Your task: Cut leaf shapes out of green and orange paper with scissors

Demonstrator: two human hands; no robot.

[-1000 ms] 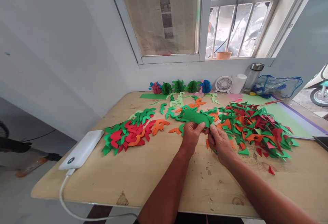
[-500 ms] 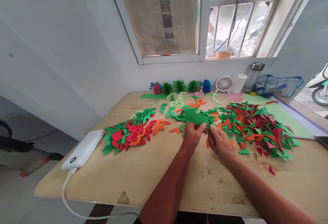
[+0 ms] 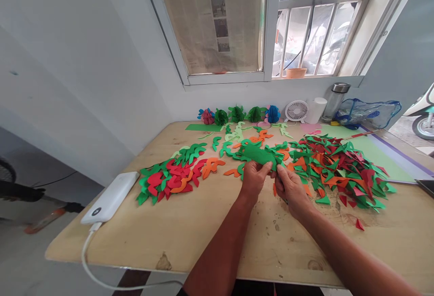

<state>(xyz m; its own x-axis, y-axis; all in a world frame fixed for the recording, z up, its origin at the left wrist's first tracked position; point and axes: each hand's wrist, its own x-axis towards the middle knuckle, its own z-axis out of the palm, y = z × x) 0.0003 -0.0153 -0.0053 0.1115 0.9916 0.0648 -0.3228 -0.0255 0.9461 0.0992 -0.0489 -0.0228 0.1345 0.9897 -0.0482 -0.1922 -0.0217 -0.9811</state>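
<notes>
A folded green paper (image 3: 259, 155) is held over the middle of the table, its near edge pinched by my left hand (image 3: 254, 178). My right hand (image 3: 292, 185) is closed at the paper's right end, around something dark, mostly hidden by the fingers. Green and orange cut shapes lie behind and around the paper. To the left is a pile of curved red, green and orange paper pieces (image 3: 174, 176). On the right lies a larger heap of green, red and orange scraps (image 3: 339, 169).
A white power bank (image 3: 110, 198) with a cable lies at the table's left edge. Along the back stand paper honeycomb figures (image 3: 237, 114), a small white fan (image 3: 296, 111), a glass bottle (image 3: 335, 101) and a clear blue-edged pouch (image 3: 369, 111).
The green paper has tilted and shifted very slightly between my hands. Both hands keep nearly the same place and the piles are unchanged.
</notes>
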